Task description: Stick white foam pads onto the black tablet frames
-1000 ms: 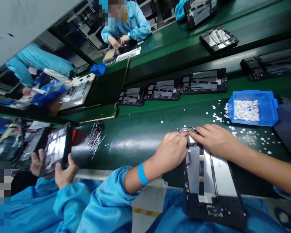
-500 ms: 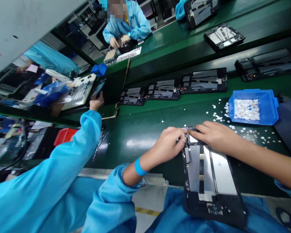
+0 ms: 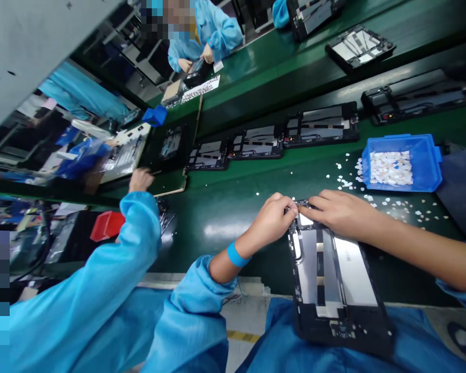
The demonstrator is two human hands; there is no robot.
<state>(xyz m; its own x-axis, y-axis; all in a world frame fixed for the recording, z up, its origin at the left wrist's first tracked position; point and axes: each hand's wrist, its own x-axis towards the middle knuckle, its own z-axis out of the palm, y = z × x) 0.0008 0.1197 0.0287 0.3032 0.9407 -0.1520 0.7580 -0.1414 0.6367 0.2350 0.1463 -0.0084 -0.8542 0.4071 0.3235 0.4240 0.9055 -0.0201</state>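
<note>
Head view, looking fwd and down at a green conveyor bench.

Nearest: an open tablet chassis (image 3: 336, 282), back cover off, black frame w/ silver plates inside. Its near end overhangs the bench edge above the person's blue-smocked lap; its long axis runs near-to-far, tilted a little left at the far end. Both hands meet at that far end, so the work spot lies straight ahead of the person, at the far short edge of the chassis.

Left hand (image 3: 272, 224) comes in from the left, blue wristband (image 3: 236, 255) on the wrist, fingers curled and pinched at the chassis's far-left corner. Right hand (image 3: 339, 213) comes in from the right, forearm lying across the chassis's right side, fingers stretched flat and pressing on the same far edge. Fingertips of the two hands nearly touch. Whether either one grips a small part there: can't tell, too small. Both hands are abt equally near the spot.

Just beyond and right of the hands: small white scraps (image 3: 388, 203) strewn on the belt, and a blue tray (image 3: 427, 173) holding more white pieces.

Left, mid-distance: a co-worker's blue sleeve (image 3: 135, 228) reaches far-left, hand (image 3: 140, 180) resting by a dark panel. A red bin (image 3: 106, 226) sits lower left.

Farther: a row of three open chassis (image 3: 272, 140) lying side by side across the belt, long axes left-right. Beyond, more units on a second belt, and another person in a blue smock (image 3: 207, 31) at work at the far side.
</note>
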